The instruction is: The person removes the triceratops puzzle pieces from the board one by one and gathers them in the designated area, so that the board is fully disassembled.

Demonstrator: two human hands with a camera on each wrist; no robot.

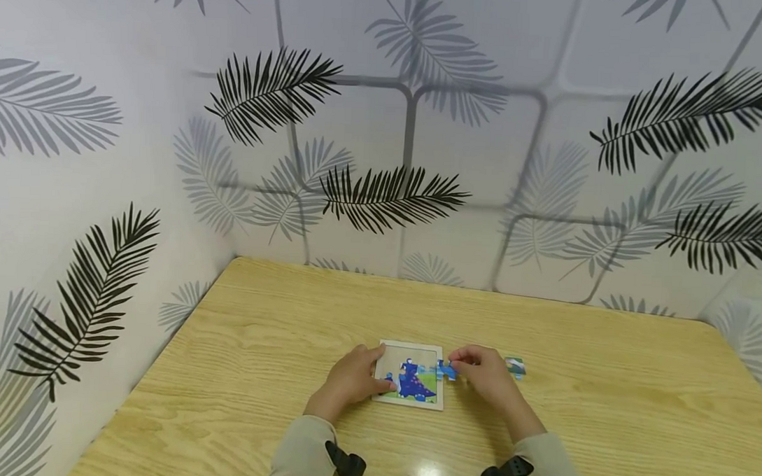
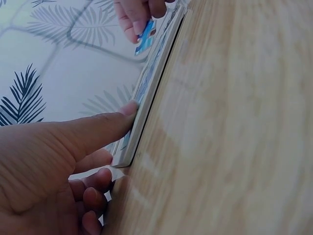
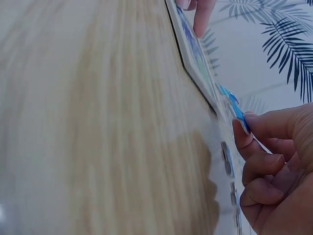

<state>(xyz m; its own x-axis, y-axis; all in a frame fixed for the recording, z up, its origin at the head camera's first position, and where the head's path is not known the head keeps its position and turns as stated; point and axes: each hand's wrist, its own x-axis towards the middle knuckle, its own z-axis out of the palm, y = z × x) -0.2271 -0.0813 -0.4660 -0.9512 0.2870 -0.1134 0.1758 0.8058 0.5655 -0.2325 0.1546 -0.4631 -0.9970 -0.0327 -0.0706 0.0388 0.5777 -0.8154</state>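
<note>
You had your left hand [image 1: 351, 378] at 9 o'clock of the puzzle tray [image 1: 391, 357], gripping that side: the thumb pressed down at about 8 o'clock, and a finger held the edge near 10. The tray lay flat on the wood-grain table [image 1: 226, 345], straight ahead of you at 12 o'clock. Inside it, a dark blue dinosaur picture [image 1: 411, 385] was partly put together, with the pale base showing towards 11 o'clock.

Your right hand [image 1: 486, 375] was at 3 o'clock of the tray, pinching a blue puzzle piece [image 1: 448, 370] between thumb and forefinger. The piece was at the tray's 3 o'clock rim; the angle was poor, so you could not tell whether the two touched. Further out at 3 o'clock, past your right hand, loose puzzle pieces [image 1: 515, 367] lay on the table. You wore a dark device on each wrist, and at 12 o'clock beyond the table stood a leaf-patterned wall [image 1: 460, 146].
</note>
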